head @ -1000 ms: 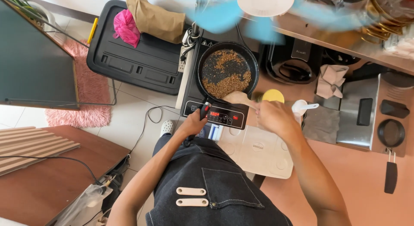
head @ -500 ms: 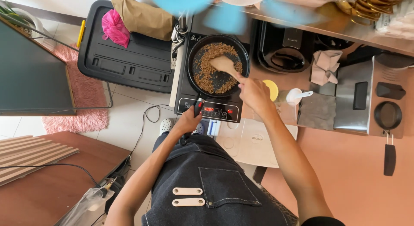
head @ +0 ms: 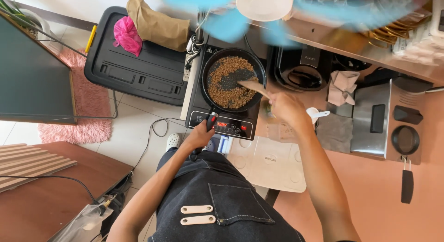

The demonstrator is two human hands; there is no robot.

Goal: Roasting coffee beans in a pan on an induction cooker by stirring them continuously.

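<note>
Right hand (head: 286, 108) wrapped round wooden spatula (head: 252, 86), blade in browned grains (head: 226, 80) at pan's 3 o'clock. Left hand (head: 200, 136) clamped on pan handle (head: 212, 120) at 6 — pan (head: 233, 78) centred on induction cooktop (head: 226, 124). Tip: sweep bare patch, turn grains evenly, keep handle steady.

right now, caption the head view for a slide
Right hand stirs grains in pan with wooden spatula; left hand grips handle.

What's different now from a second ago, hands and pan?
The right hand lifted from beside the cooker's panel and brought a wooden spatula into the pan, clearing a bare patch in the brown grains. The left hand stayed on the pan handle; the pan stayed on the cooker.
</note>
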